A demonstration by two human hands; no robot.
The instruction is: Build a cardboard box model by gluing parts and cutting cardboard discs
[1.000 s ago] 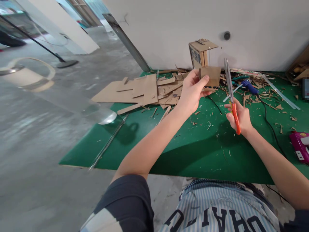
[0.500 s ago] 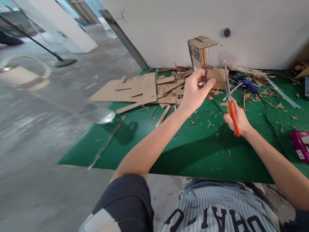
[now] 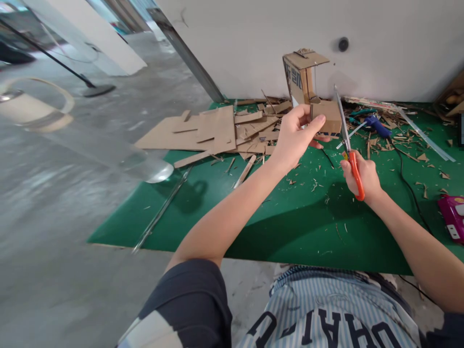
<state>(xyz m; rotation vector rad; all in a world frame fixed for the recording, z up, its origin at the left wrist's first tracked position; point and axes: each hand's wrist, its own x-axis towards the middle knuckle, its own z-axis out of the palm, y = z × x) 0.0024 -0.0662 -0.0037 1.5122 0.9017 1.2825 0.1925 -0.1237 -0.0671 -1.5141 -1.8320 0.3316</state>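
My left hand (image 3: 295, 133) pinches a small piece of cardboard (image 3: 329, 116) between thumb and fingers, above the table. In my right hand (image 3: 364, 176) is a pair of scissors (image 3: 355, 171) with orange handles, its fingers closed round them. The blades point up and away from me, at the right edge of the cardboard piece; whether they touch it I cannot tell. Just behind my left hand stands a cardboard structure (image 3: 295, 79) with dark printing and a flat top.
Cardboard sheets and strips (image 3: 221, 130) lie on the green table (image 3: 203, 212). A blue glue gun (image 3: 377, 126) with a black cord rests among scraps at the right. A magenta box (image 3: 453, 217) sits at the right edge. A clear stick (image 3: 161, 212) lies at the left.
My right hand has shifted slightly right and its fingers have closed in round the scissor handles. The blades now look closer together. My left hand still holds the cardboard piece in nearly the same place.
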